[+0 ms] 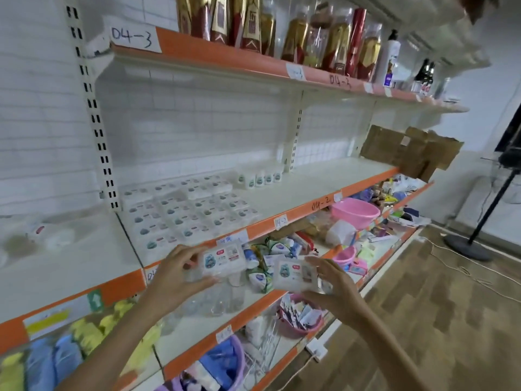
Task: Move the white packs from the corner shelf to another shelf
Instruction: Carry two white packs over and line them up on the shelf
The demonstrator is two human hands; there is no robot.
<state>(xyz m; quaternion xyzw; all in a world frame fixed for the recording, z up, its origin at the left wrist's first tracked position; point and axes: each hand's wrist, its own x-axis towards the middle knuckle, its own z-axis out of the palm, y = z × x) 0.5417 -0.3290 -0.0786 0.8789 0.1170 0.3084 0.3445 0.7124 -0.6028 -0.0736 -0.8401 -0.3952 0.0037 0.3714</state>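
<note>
My left hand (pixel 176 273) grips a white pack (pixel 224 258) with a blue picture and red label, held in front of the orange shelf edge. My right hand (pixel 329 286) grips a second white pack (pixel 294 273) of the same kind, slightly lower and to the right. Several more white packs (pixel 186 214) lie in rows on the left part of the middle shelf (pixel 310 187). The corner shelf (pixel 70 261) at the far left holds a few blurred white items (pixel 50 235).
Small white bottles (pixel 260 179) stand behind the rows of packs. Flattened cardboard (pixel 411 153) leans at the shelf's right end. A pink basin (pixel 355 211) and mixed goods fill the shelf below. Tall bottles (pixel 282 29) line the top shelf. A black stand (pixel 473 244) rests on the floor.
</note>
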